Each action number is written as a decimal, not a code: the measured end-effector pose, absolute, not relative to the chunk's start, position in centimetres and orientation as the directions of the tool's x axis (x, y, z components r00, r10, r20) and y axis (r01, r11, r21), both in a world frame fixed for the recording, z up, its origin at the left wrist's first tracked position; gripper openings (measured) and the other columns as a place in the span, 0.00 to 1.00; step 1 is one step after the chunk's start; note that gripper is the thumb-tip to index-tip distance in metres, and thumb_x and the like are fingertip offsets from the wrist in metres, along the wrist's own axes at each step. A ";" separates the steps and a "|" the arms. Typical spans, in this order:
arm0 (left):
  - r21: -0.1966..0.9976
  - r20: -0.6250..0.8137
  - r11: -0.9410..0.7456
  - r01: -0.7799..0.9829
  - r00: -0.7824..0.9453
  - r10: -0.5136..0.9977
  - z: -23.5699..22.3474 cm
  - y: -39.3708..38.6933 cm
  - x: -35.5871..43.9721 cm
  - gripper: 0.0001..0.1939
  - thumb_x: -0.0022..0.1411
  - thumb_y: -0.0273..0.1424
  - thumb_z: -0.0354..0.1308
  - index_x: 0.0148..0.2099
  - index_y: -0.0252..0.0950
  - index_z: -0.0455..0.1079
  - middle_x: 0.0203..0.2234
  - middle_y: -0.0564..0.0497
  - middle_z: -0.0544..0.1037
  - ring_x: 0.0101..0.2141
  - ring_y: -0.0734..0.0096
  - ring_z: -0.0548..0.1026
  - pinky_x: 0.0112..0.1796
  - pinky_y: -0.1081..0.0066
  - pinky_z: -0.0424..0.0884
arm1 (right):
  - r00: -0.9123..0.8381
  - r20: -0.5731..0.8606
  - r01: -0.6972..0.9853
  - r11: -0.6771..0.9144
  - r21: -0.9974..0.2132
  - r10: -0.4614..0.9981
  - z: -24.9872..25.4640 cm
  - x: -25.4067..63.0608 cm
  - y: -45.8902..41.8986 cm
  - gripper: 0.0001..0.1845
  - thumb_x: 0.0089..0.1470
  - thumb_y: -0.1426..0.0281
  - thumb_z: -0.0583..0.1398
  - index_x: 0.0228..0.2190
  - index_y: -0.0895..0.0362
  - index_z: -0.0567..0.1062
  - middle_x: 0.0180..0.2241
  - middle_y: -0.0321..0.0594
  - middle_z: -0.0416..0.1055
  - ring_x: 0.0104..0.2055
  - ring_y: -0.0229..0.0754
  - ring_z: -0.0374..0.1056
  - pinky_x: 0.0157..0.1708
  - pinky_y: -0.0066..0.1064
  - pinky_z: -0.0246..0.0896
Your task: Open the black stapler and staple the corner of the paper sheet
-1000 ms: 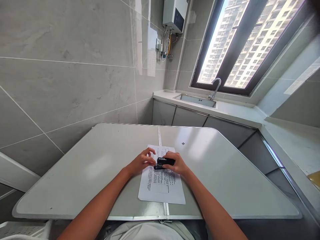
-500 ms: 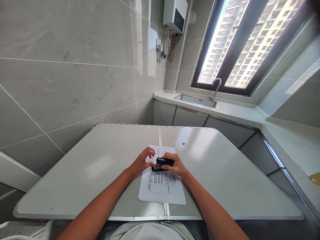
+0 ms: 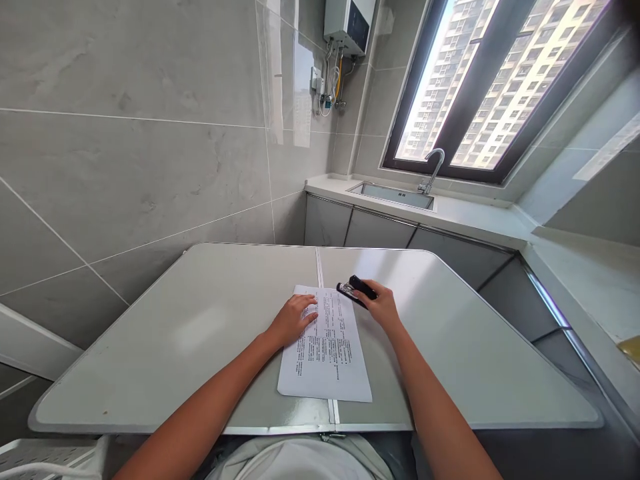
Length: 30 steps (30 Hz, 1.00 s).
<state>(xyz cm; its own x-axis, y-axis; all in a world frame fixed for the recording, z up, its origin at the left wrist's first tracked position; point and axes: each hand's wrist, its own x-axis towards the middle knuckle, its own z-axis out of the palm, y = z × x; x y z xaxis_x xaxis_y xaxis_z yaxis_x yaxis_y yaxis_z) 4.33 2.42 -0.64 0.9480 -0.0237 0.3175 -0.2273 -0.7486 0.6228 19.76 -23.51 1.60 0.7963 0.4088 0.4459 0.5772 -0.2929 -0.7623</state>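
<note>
A black stapler (image 3: 354, 291) is gripped in my right hand (image 3: 383, 307) at the paper's upper right corner. Its jaws are spread apart, with the head pointing left. My left hand (image 3: 295, 320) lies on the left part of the printed paper (image 3: 327, 373), fingers stretched out and holding nothing. The printed lines run sideways along the sheet. Whether this is one sheet or a stack, I cannot tell.
The sheet lies over the metal seam of a pale folding table (image 3: 165, 347). Beyond it are a counter with a sink (image 3: 393, 195) and tap (image 3: 434, 170). A tiled wall (image 3: 135, 180) stands at the left, and a white basket (image 3: 55, 457) sits lower left.
My right hand has carried the stapler up and to the right, from the paper's middle to its upper right corner. My left hand has come off the stapler and flattened onto the paper.
</note>
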 end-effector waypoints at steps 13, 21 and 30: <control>0.377 0.108 -0.920 -0.102 0.992 -0.066 -2.6 1.0 4.5 0.34 0.72 0.54 0.49 0.74 0.49 0.57 0.74 0.43 0.53 0.73 0.36 0.45 0.67 0.33 0.43 | 0.730 0.156 0.576 -0.476 -0.664 0.666 1.6 21.9 -28.0 0.20 0.54 0.63 0.68 0.50 0.49 0.83 0.44 0.42 0.79 0.46 0.53 0.73 0.48 0.43 0.68; 0.255 0.030 -0.966 -0.038 0.999 -0.031 -1.2 0.9 4.2 0.35 0.72 0.55 0.45 0.75 0.48 0.55 0.75 0.47 0.51 0.73 0.42 0.45 0.69 0.41 0.44 | 0.478 0.032 0.622 -0.312 -0.718 0.878 3.5 20.7 -27.9 0.22 0.56 0.58 0.68 0.52 0.49 0.81 0.43 0.40 0.79 0.45 0.50 0.73 0.47 0.39 0.66; 0.223 0.009 -0.955 0.193 0.980 0.200 -1.4 3.9 4.9 0.31 0.74 0.47 0.46 0.73 0.41 0.58 0.74 0.42 0.53 0.73 0.40 0.48 0.68 0.38 0.46 | 0.415 -0.022 0.609 -0.295 -0.736 0.910 4.0 21.0 -29.4 0.24 0.56 0.56 0.68 0.53 0.50 0.81 0.46 0.42 0.79 0.45 0.50 0.73 0.49 0.39 0.66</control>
<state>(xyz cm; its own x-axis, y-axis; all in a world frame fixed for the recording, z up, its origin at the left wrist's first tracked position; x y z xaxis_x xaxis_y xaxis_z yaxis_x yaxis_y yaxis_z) 4.91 3.87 -1.39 0.9798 0.1999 0.0090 0.1929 -0.9555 0.2233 21.01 -29.44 4.04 0.4148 0.9096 -0.0221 0.6086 -0.2954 -0.7364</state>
